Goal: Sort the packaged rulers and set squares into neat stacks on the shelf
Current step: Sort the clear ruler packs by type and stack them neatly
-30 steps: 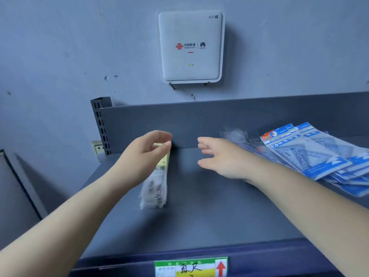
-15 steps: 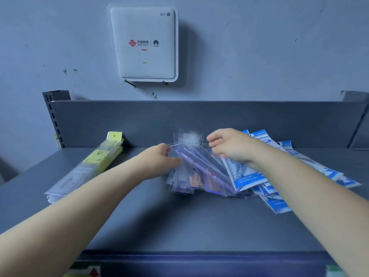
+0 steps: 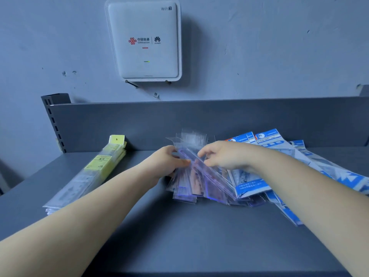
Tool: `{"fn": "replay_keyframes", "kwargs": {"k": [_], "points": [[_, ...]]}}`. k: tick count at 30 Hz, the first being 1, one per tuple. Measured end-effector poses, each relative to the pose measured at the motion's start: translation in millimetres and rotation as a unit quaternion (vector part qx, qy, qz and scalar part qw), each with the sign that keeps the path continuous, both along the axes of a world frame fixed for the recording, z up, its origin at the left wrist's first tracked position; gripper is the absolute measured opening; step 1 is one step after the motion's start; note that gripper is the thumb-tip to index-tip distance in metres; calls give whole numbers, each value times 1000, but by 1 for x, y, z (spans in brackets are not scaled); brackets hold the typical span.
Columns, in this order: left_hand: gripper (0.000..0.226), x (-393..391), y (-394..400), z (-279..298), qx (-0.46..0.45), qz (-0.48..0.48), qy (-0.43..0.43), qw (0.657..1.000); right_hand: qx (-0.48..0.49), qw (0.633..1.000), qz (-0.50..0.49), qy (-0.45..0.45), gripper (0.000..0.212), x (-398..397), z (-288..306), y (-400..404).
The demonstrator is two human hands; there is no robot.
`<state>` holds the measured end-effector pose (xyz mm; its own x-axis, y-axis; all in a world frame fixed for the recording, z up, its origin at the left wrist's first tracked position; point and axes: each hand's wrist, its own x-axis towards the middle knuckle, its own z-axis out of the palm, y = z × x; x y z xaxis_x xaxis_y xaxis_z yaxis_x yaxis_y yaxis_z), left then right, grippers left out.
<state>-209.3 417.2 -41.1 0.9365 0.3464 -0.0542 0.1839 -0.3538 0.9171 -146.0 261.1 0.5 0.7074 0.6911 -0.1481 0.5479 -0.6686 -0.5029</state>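
A loose fan of clear-sleeved purple rulers (image 3: 201, 182) lies mid-shelf on the grey shelf (image 3: 179, 232). My left hand (image 3: 165, 163) grips the fan's left side, thumb on top of a sleeve. My right hand (image 3: 225, 155) pinches the upper part of one purple ruler sleeve from the right. A neat stack of rulers with yellow header cards (image 3: 87, 174) lies at the left, running diagonally toward the back panel. Blue-and-white set square packs (image 3: 267, 154) sprawl to the right, partly under my right forearm.
The shelf's grey back panel (image 3: 199, 120) rises behind the piles, with a slotted upright (image 3: 53, 120) at its left end. A white WiFi router (image 3: 144, 41) hangs on the wall above. Bare shelf surface stretches toward the front edge.
A second ago my left hand was at the yellow-card stack and my right hovered open. Both hands have since moved onto the purple ruler fan and closed on it; the view swung right, then back slightly.
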Motion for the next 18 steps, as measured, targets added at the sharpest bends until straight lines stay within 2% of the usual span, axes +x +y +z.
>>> {"fn": "replay_keyframes", "kwargs": {"k": [2, 4, 8, 12, 14, 16, 18], "points": [[41, 3, 6, -2, 8, 12, -1, 1000, 56, 994, -58, 78, 36, 4, 2, -6], [45, 8, 9, -5, 24, 26, 0, 999, 56, 988, -101, 104, 39, 9, 1, -12], [45, 14, 9, -11, 51, 33, -15, 998, 18, 988, -140, 67, 40, 15, -5, -17], [40, 14, 9, -12, 65, 30, -27, 997, -65, 988, -140, -31, 34, 21, -4, -16], [40, 14, 8, -12, 70, 28, -26, 997, -93, 985, -135, -51, 33, 19, -6, -18], [41, 13, 9, -12, 62, 29, -25, 997, -99, 986, -126, -52, 32, 18, -9, -21], [41, 12, 11, -12, 53, 22, -21, 998, -62, 991, -117, -6, 33, 16, -11, -21]]}}
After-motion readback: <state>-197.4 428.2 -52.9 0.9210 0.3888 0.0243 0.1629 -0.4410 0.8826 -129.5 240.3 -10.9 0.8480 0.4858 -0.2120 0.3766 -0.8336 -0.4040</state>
